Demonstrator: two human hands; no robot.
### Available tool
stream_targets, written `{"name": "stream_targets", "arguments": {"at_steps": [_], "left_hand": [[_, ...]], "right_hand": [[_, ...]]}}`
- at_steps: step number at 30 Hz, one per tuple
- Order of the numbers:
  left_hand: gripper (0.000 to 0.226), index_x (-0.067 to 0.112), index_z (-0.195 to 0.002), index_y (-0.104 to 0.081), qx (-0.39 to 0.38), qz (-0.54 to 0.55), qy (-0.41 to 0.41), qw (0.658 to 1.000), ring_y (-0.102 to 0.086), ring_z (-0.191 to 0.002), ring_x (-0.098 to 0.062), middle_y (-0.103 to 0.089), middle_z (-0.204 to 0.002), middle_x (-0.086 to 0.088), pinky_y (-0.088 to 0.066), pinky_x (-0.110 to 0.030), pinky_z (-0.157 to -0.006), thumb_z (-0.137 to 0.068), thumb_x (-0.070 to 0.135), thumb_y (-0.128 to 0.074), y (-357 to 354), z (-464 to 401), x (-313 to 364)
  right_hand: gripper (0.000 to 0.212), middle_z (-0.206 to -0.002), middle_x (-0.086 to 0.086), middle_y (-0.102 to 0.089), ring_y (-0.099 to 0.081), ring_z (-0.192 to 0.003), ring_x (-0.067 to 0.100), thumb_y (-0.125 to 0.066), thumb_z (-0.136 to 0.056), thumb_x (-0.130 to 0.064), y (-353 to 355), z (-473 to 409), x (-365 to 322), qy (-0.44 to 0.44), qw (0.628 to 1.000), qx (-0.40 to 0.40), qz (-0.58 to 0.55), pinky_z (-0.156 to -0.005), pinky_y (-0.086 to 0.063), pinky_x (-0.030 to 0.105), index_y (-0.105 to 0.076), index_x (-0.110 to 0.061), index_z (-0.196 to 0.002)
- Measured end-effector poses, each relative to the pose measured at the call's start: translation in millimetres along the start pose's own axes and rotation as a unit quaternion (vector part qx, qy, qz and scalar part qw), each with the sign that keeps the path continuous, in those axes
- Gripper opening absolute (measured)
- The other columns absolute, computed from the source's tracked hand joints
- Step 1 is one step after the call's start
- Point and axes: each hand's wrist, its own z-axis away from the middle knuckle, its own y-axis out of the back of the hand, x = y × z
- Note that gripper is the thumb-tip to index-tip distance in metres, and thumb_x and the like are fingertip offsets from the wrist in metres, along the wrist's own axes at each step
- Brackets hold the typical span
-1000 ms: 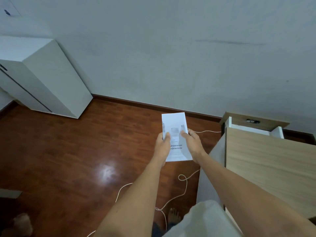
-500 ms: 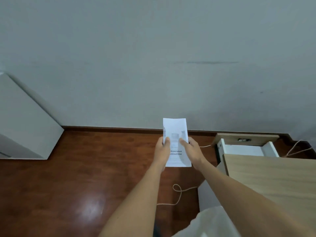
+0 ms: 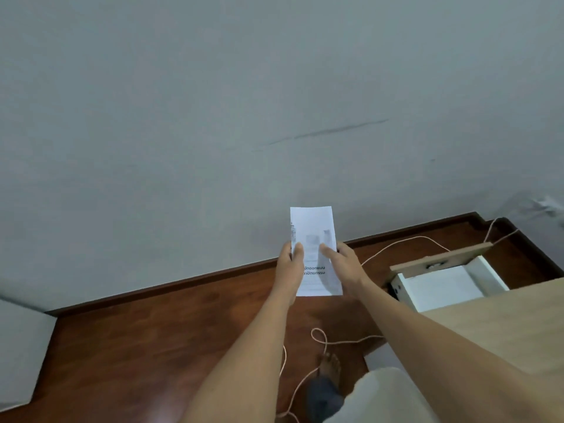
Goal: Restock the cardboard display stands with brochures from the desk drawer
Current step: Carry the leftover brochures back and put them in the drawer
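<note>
So far, I judge the task to be only in its early part: I have brochures out of the drawer and in my hands, but no cardboard display stand is visible anywhere in this view, so nothing can be called restocked yet. Carrying the brochures to the stands and putting them in is all left to do.

Going from the left, a pale cabinet (image 3: pixel 21 352) stands on the wooden floor (image 3: pixel 146 337) at the edge of the view, well apart from me. My left hand (image 3: pixel 290 267) pinches the left edge of the brochure (image 3: pixel 314 239), thumb on the printed face and the other fingers hidden behind the paper. My right hand (image 3: pixel 341 264) closes on the right edge in the same way, its thumb lying across the front. Both hands hold the paper upright in the air before the grey wall (image 3: pixel 244 102), with the printed text near the lower end. I cannot tell if it is one brochure or a thin stack.

Below, a thin cable (image 3: pixel 323 340) loops on the floor near my bare foot (image 3: pixel 329 366). To the right, the desk drawer (image 3: pixel 439 285) stands pulled open under the desk top (image 3: pixel 503 325), and something white lies inside, maybe more brochures.
</note>
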Motion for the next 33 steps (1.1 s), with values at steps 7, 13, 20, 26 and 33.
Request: {"name": "stream_targets", "arguments": {"at_steps": [7, 13, 20, 26, 33], "left_hand": [[0.019, 0.029, -0.106, -0.062, -0.064, -0.037, -0.012, 0.997, -0.073, -0.104, -0.027, -0.075, -0.111, -0.007, -0.058, -0.047, -0.093, -0.109, 0.033, -0.044, -70.1, -91.9, 42.7], [0.019, 0.028, -0.099, -0.061, -0.114, -0.043, -0.015, 0.992, -0.071, -0.096, -0.025, -0.074, -0.112, -0.011, -0.058, -0.045, -0.090, -0.109, 0.031, -0.045, -146.5, -148.9, 88.2], [0.021, 0.024, -0.112, -0.064, -0.182, -0.065, -0.002, 0.981, -0.074, -0.104, -0.029, -0.076, -0.112, -0.007, -0.060, -0.047, -0.092, -0.109, 0.033, -0.046, -209.2, -184.8, 111.2], [0.020, 0.022, -0.108, -0.065, -0.239, -0.088, 0.012, 0.967, -0.075, -0.099, -0.026, -0.076, -0.108, -0.006, -0.060, -0.039, -0.086, -0.110, 0.029, -0.046, -248.4, -216.6, 119.0], [0.021, 0.019, -0.100, -0.065, -0.313, -0.149, 0.004, 0.938, -0.072, -0.084, -0.020, -0.076, -0.097, -0.004, -0.057, -0.032, -0.073, -0.108, 0.030, -0.049, -297.8, -279.9, 130.3]], "right_hand": [[0.022, -0.111, 0.008, -0.077, -0.073, -0.105, 0.032, -0.056, -0.102, -0.021, 58.2, -90.7, -21.2, -0.003, 0.998, 0.062, -0.032, -0.098, -0.055, 0.051, -0.072, -0.012, -0.113], [0.024, -0.108, 0.008, -0.078, -0.074, -0.102, 0.031, -0.057, -0.101, -0.026, 125.0, -144.2, -55.9, 0.001, 0.992, 0.109, -0.062, -0.097, -0.057, 0.051, -0.072, -0.011, -0.113], [0.023, -0.107, 0.008, -0.078, -0.075, -0.097, 0.028, -0.058, -0.101, -0.023, 179.8, -167.5, -71.0, 0.004, 0.980, 0.178, -0.088, -0.086, -0.060, 0.040, -0.071, -0.009, -0.114], [0.013, -0.101, 0.005, -0.078, -0.074, -0.090, 0.025, -0.059, -0.101, -0.021, 210.3, -190.7, -69.1, -0.004, 0.962, 0.242, -0.124, -0.079, -0.058, 0.036, -0.071, -0.015, -0.101], [0.019, -0.106, 0.008, -0.077, -0.074, -0.093, 0.026, -0.060, -0.101, -0.024, 238.0, -232.8, -67.6, -0.028, 0.936, 0.316, -0.155, -0.082, -0.059, 0.038, -0.069, -0.008, -0.107]]}}
